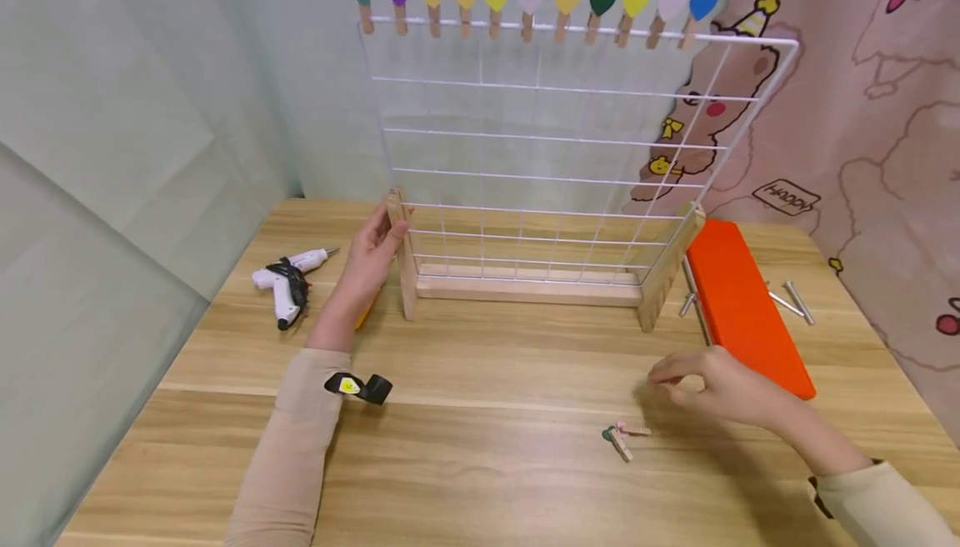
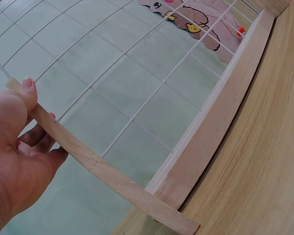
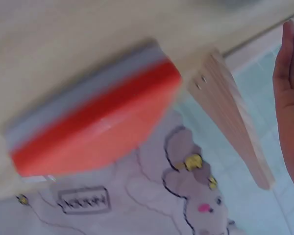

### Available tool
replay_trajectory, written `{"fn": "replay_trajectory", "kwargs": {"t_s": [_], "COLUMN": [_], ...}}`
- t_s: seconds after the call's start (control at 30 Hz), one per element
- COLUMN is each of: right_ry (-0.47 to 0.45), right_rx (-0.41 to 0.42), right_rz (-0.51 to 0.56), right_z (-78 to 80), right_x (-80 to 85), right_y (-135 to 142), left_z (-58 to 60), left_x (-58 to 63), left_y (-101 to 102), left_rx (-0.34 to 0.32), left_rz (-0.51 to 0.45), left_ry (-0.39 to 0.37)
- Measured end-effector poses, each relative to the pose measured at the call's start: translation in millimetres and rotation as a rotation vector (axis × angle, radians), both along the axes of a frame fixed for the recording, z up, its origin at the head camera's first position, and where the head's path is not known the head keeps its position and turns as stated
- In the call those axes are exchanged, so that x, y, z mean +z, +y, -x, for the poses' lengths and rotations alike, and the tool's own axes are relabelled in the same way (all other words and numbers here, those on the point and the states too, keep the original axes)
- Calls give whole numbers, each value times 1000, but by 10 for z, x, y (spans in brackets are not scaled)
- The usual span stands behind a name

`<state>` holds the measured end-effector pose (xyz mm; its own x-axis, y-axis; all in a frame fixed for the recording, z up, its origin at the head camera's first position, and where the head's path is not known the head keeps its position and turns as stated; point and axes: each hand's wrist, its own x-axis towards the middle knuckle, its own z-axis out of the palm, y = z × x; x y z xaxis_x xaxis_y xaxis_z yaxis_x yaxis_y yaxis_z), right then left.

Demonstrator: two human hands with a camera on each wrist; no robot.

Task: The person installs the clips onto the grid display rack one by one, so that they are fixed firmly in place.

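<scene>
A white wire grid panel point(image 1: 517, 145) stands upright in a wooden base point(image 1: 525, 289). Along its top wire sit several small wooden clothespins with colored hearts, a blue heart clothespin point(image 1: 702, 7) at the right end. My left hand point(image 1: 372, 248) grips the left wooden upright point(image 1: 406, 268) near its top, thumb on the near side, as the left wrist view also shows. Over the table at the right, my right hand point(image 1: 712, 384) holds nothing, its fingers loosely bent. Two loose clothespins point(image 1: 621, 444), one with a green heart and one pink, lie just left of and below that hand.
A white glue gun point(image 1: 288, 280) with a black cord wound on it lies at the left. Beside the right wooden upright point(image 1: 671, 268) is a long red-orange box point(image 1: 750, 305), with metal bolts point(image 1: 798, 303) near it. Curtains hang behind the table.
</scene>
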<state>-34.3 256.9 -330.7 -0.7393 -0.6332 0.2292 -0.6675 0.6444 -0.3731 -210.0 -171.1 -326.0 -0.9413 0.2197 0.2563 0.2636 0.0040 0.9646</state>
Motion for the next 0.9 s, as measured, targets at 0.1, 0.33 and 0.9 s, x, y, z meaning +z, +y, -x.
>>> {"fn": "replay_trajectory", "kwargs": {"t_s": [0.1,0.33,0.9], "right_ry": [119,449,717], "right_rx": [-31,-92,-404], "right_rz": [16,121,559], "right_z": [122,456,913], "right_x": [212,957,2451], "right_y": [-18,-110,-415], "left_z": [3,2,10], "left_x": [-3,-8,-10], "left_y": [3,1,-1], "left_rx": [1,3,7], "left_rz": [10,16,10], "left_ry": [4,-4,3]}}
